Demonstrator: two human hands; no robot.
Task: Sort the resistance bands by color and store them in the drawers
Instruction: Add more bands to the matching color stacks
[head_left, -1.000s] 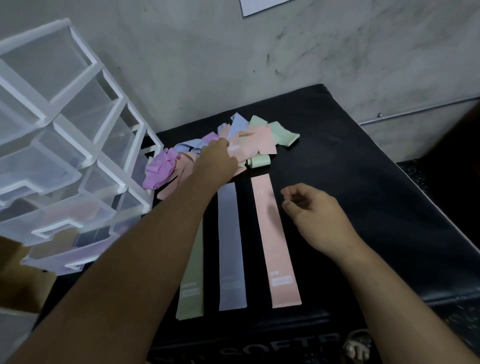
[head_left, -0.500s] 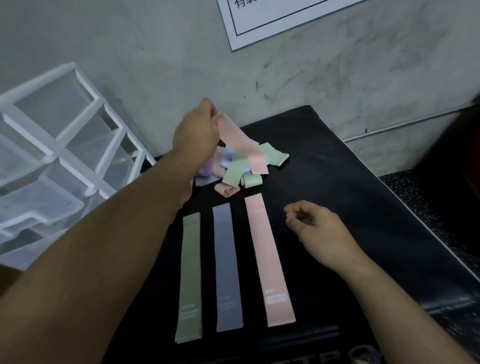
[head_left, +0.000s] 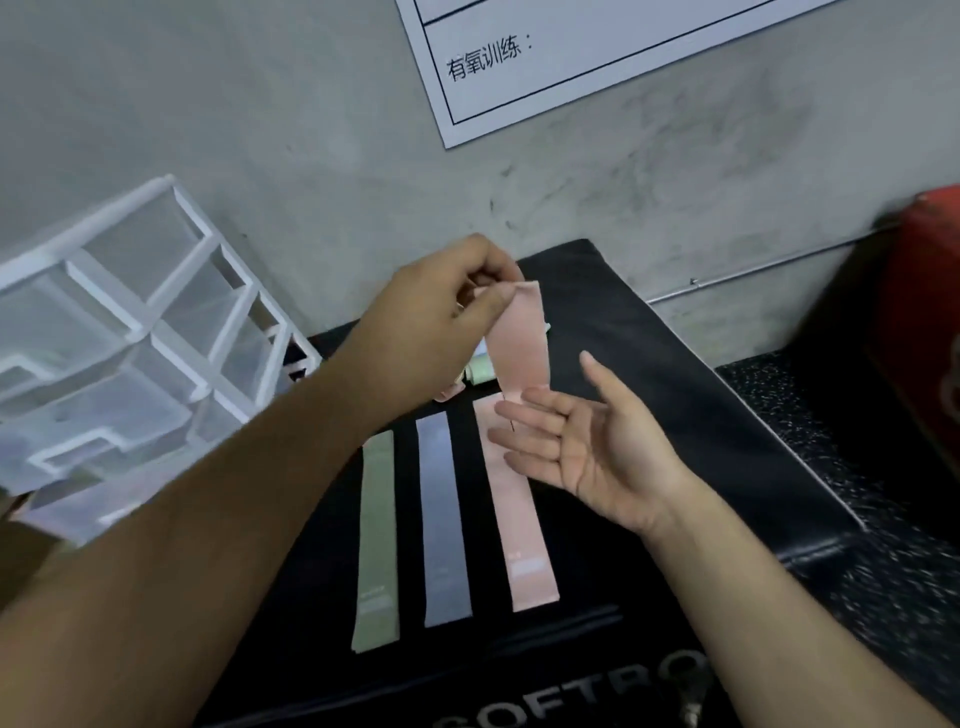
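1. Left grip (head_left: 441, 332) is pinching a pink band (head_left: 522, 343) by its top, dangling it over the surface (head_left: 649, 364); right grip (head_left: 587, 447) is hovering open at its lower end.
2. Early stage: green band (head_left: 376, 545), grey band (head_left: 444, 519) and laid pink band (head_left: 524, 545) are lying sorted; drawers (head_left: 130, 364) are seemingly awaiting filling.

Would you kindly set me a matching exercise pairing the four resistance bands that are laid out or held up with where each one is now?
Things:
1. flat sage-green resistance band
2. flat grey-blue resistance band
3. pink resistance band with a pale label
4. second pink resistance band

Places:
A. rightmost of the three laid-out strips
B. pinched at its top by the left hand, hanging above the black padded mat
C. leftmost strip, nearest the clear plastic drawer unit
D. middle strip

Pairs: 1-C; 2-D; 3-A; 4-B.
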